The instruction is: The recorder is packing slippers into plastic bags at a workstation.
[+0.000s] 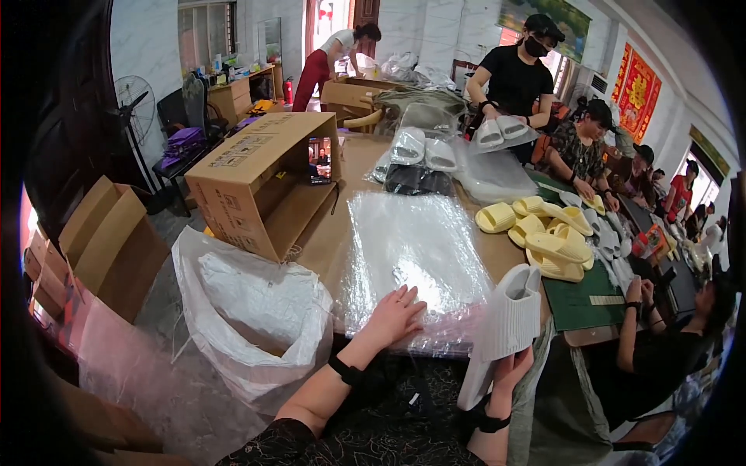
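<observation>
My left hand lies with its fingers stretched out on a stack of clear plastic bags at the near edge of the table. In my right hand is a pair of pale grey-white slide slippers, held upright with ribbed straps facing the bags. The fingers of that hand are partly hidden behind the slippers. To the right of the stack lies a heap of yellow slippers. Beyond the bags, more white slippers rest on a dark wrapped pile.
An open cardboard box with a phone at its opening stands left of the bags. Below it sits a white woven sack. Across the table a co-worker holds white slippers; others sit along the right by a green mat.
</observation>
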A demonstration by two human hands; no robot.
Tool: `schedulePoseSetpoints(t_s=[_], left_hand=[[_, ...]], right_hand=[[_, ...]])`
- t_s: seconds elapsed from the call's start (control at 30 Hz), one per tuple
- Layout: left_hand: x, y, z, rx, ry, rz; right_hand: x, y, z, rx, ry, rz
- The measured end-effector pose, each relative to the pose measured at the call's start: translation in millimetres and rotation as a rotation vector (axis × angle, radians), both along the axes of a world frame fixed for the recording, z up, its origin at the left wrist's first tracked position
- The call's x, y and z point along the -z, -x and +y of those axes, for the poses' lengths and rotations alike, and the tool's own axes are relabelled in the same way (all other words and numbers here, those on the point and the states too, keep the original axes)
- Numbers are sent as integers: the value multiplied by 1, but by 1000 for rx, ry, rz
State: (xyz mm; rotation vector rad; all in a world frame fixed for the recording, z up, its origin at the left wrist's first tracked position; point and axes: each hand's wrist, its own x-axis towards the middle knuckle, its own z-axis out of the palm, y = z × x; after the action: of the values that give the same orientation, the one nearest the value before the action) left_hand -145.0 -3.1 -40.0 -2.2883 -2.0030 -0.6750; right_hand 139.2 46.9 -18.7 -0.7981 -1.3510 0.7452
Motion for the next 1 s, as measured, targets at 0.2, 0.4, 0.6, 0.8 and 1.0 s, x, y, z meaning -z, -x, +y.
schedulePoseSetpoints(t_s=[0.2, 0.4, 0.6, 0.8, 1.0], left_hand=[[1, -5, 6, -51, 3, -22], [10, 5, 11, 41, 10, -60], [3, 3, 14, 36, -30, -214], [-30, -6, 14, -128, 6, -603], [-63, -4, 5, -28, 176, -1379]], right_hand=[[-9, -3, -18, -10, -30, -31], [-3, -7, -21, -3, -11, -25], [-15, -2, -28, -25, 16, -30], [-18, 5, -40, -70, -98, -302], [-32, 37, -54, -212, -37, -579]])
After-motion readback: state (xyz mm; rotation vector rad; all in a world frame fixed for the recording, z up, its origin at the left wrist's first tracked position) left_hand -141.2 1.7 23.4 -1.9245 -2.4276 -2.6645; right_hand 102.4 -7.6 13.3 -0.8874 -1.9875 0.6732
